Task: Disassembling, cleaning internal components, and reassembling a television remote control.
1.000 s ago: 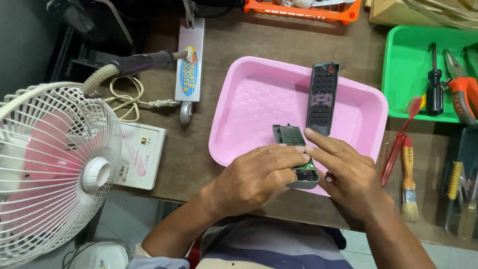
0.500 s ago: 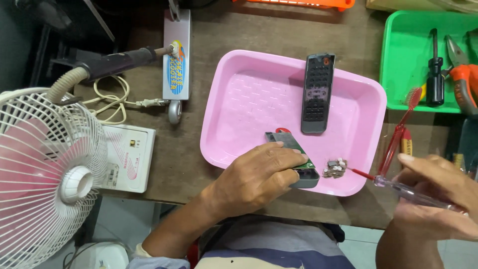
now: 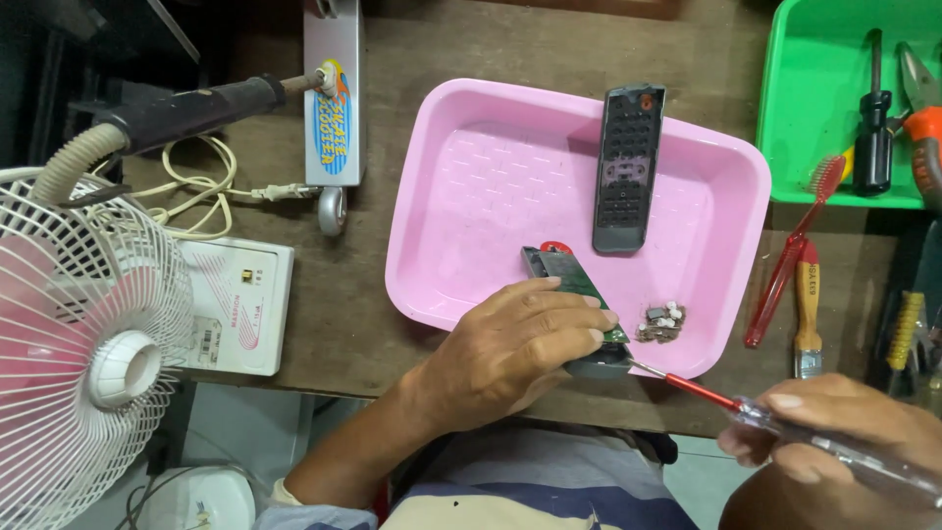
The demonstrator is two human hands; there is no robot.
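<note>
My left hand grips an opened remote body with a green circuit board over the near rim of a pink tray. My right hand holds a screwdriver with a clear handle and red shaft; its tip touches the near end of the opened remote. A black remote front cover lies in the tray. A small heap of tiny parts sits in the tray beside the tip.
A green tray at the right holds a black screwdriver and pliers. A red toothbrush and a paintbrush lie beside it. A white fan, a white box and a hot-air handle stand left.
My right hand left the remote, picked up the screwdriver and now brings its tip to the remote's near end. The small parts heap came into view. My left hand stays put.
</note>
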